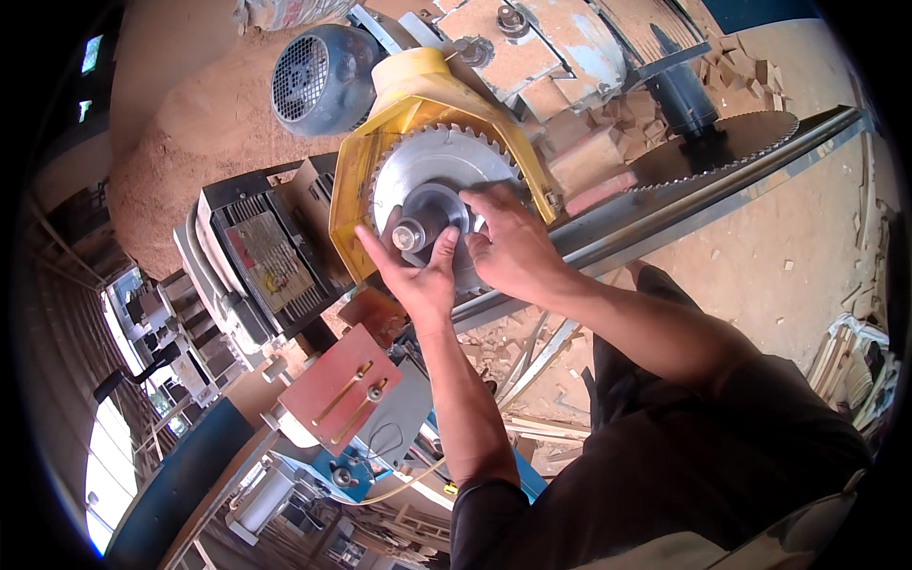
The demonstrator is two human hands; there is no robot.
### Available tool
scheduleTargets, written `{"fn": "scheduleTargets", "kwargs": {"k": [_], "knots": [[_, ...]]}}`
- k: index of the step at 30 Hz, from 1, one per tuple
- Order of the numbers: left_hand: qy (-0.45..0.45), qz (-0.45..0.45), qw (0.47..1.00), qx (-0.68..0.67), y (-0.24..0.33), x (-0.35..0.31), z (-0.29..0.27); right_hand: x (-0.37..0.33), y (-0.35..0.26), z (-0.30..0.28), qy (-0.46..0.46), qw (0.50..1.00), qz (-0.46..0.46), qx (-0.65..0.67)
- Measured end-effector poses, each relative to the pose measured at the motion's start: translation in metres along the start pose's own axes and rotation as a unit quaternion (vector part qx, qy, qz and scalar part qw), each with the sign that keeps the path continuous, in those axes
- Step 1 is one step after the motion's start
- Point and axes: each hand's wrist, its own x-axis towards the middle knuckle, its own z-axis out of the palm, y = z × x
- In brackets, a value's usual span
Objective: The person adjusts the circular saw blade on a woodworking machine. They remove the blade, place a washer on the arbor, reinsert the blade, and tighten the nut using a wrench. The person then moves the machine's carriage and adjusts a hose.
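Observation:
A toothed circular saw blade (418,166) sits on a machine's shaft inside a yellow blade guard (418,100). A round metal flange (429,207) and the shaft end (408,235) lie at its centre. My left hand (418,275) is under the flange, thumb and fingers around its lower rim. My right hand (508,242) presses on the flange's right side, fingers curled over it. Both hands grip the flange.
A grey electric motor (318,76) stands behind the guard on heaped sawdust (204,123). A second saw blade (731,142) lies at the right near wood offcuts (731,71). A long metal rail (684,204) runs diagonally. A red plate (332,385) and wood scraps lie below.

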Motion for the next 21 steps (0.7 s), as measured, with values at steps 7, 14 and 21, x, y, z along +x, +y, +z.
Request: {"fn": "scheduleTargets", "kwargs": {"k": [7, 14, 21], "knots": [[-0.063, 0.007, 0.991, 0.114, 0.036, 0.015, -0.006, -0.002, 0.013, 0.000, 0.021, 0.999, -0.016, 0.046], [-0.033, 0.154, 0.980, 0.118, 0.060, 0.024, -0.050, -0.005, 0.021, -0.001, -0.002, 0.996, -0.046, 0.076], [-0.012, -0.060, 0.815, -0.577, 0.137, -0.034, -0.072, 0.004, 0.039, 0.007, 0.012, 0.994, -0.060, 0.090]]}}
